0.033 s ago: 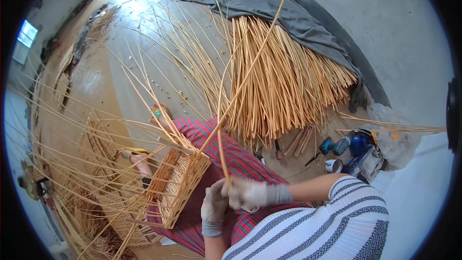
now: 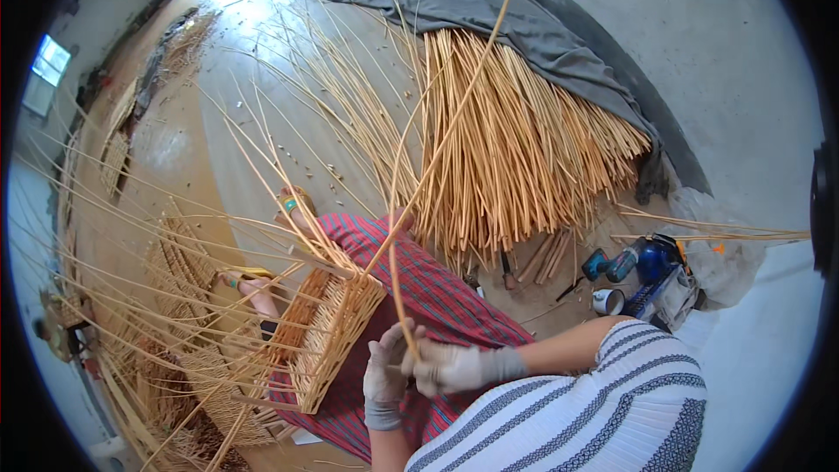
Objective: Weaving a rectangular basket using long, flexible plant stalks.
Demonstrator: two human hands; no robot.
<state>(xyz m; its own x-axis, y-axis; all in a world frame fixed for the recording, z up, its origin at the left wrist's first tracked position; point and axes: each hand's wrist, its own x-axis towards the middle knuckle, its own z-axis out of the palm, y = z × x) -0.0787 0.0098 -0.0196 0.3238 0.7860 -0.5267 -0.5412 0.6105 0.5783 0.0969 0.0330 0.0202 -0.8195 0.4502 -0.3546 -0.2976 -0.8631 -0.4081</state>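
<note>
Both my hands wear pale work gloves with grey cuffs. My right hand (image 2: pixel 444 370) closes on the butt end of a wicker rod (image 2: pixel 395 273), which rises in a curve in front of me. Beside it my left hand (image 2: pixel 384 376) is held up with its fingers apart, close to the rod. A partly woven wicker basket (image 2: pixel 350 332) rests tilted on my lap, to the left of my hands. Long loose rods stick out from its edges. One thick rod (image 2: pixel 437 157) slants from its upper corner to the far right.
A big bundle of peeled rods (image 2: pixel 516 149) lies ahead, partly under a grey cloth (image 2: pixel 559 57). At the right are a cordless drill (image 2: pixel 609 264), a metal cup (image 2: pixel 607 301) and clear plastic (image 2: pixel 721 253). Woven pieces (image 2: pixel 179 280) lie at the left.
My right hand and the rod's butt end have shifted slightly. The fingers of my left hand have spread a little. The basket has barely moved.
</note>
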